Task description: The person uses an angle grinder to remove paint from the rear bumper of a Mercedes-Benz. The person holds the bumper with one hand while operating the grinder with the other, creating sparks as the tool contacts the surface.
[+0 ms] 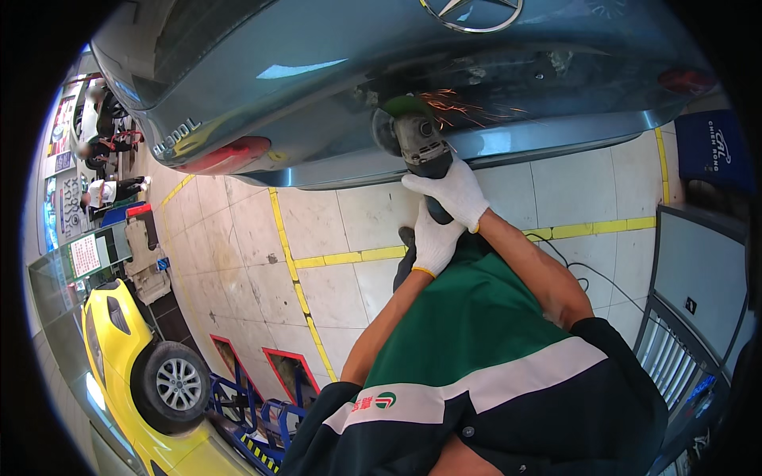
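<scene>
Behind the car (pixel 357 55), left grip (pixel 436 241) and right grip (pixel 456 191) clasp an angle grinder (pixel 421 141).

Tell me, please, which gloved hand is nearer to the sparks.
The right hand: it holds the grinder higher up in the picture. The left hand is lower, at the tool's rear end, farther from the sparks.

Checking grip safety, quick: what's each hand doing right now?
Left hand: closed, holding the rear of the grinder.
Right hand: closed, holding the grinder farther forward.
</scene>
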Available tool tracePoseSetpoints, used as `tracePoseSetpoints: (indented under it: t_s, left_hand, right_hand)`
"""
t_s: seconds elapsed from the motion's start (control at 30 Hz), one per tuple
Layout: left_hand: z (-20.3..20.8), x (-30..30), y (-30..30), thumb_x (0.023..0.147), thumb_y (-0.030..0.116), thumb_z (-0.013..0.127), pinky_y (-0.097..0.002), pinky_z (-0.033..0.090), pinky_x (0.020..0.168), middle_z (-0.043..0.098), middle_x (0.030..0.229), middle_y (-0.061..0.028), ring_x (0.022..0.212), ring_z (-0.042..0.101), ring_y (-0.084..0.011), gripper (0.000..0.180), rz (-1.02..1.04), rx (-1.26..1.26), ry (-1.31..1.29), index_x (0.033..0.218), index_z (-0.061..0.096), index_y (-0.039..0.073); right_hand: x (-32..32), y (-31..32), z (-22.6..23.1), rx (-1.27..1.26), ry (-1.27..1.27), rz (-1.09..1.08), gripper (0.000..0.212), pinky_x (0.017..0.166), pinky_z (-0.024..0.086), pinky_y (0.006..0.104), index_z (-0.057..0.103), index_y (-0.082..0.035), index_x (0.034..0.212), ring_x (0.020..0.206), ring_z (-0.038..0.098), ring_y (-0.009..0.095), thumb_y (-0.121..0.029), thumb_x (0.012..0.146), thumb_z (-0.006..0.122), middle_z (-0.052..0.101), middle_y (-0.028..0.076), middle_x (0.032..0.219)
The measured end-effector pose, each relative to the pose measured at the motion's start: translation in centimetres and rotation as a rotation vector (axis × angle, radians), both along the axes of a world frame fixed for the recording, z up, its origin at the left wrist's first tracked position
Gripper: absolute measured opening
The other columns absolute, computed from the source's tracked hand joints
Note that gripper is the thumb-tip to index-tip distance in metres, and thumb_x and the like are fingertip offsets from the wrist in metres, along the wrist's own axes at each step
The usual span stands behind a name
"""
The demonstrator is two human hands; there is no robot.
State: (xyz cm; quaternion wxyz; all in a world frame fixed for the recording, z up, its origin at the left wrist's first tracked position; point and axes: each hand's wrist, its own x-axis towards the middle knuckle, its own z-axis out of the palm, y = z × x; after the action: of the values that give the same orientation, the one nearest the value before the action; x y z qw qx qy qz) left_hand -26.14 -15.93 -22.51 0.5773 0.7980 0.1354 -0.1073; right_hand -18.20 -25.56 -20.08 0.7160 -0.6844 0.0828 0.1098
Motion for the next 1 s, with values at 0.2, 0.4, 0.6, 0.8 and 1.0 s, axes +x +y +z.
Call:
tracePoseSetpoints:
  t_s: [0.2,0.4,0.6,0.8,1.0]
  left_hand:
    - [0.6,0.2,-0.2,0.078,0.032,0.084,-0.0404,0.051,0.099,0.069,0.121,-0.0212,0.115,0.067,-0.0335,0.073,0.005,0.004,-0.005,0.133,0.050,-0.001]
    - [0.7,0.2,-0.1,0.078,0.032,0.084,-0.0402,0.050,0.100,0.068,0.123,-0.0213,0.118,0.066,-0.0336,0.073,0.006,0.002,0.030,0.134,0.050,-0.001]
    - [0.7,0.3,0.1,0.080,0.025,0.082,-0.0398,0.047,0.104,0.063,0.131,-0.0203,0.123,0.061,-0.0319,0.075,-0.025,-0.024,0.040,0.140,0.047,-0.002]
    - [0.2,0.1,0.1,0.078,0.031,0.084,-0.0405,0.050,0.101,0.067,0.124,-0.0207,0.118,0.065,-0.0335,0.072,0.005,-0.011,-0.012,0.132,0.051,-0.001]
    - [0.1,0.1,0.0,0.078,0.030,0.085,-0.0404,0.050,0.101,0.067,0.124,-0.0205,0.117,0.066,-0.0329,0.071,0.015,-0.006,0.002,0.132,0.051,-0.001]
  right_hand:
    - [0.2,-0.3,-0.5,0.000,0.056,0.075,0.081,0.101,0.051,0.0367,0.057,0.003,0.132,0.115,0.067,0.030,-0.040,0.072,0.089,0.070,0.019,0.122]
    - [0.3,-0.3,0.2,0.022,0.116,0.088,0.079,0.100,0.051,0.0365,0.059,0.003,0.131,0.113,0.068,0.030,-0.041,0.072,0.089,0.071,0.019,0.120]
    - [0.5,-0.4,-0.3,0.005,0.106,0.115,0.078,0.099,0.051,0.0361,0.059,0.003,0.130,0.112,0.068,0.029,-0.040,0.072,0.089,0.071,0.019,0.120]
    - [0.3,-0.2,-0.2,-0.017,0.061,0.076,0.078,0.099,0.051,0.0361,0.059,0.003,0.130,0.112,0.068,0.029,-0.040,0.072,0.089,0.071,0.019,0.119]
    - [0.1,-0.2,0.4,-0.013,0.061,0.065,0.077,0.098,0.052,0.0359,0.060,0.003,0.129,0.111,0.068,0.028,-0.040,0.072,0.089,0.071,0.017,0.118]
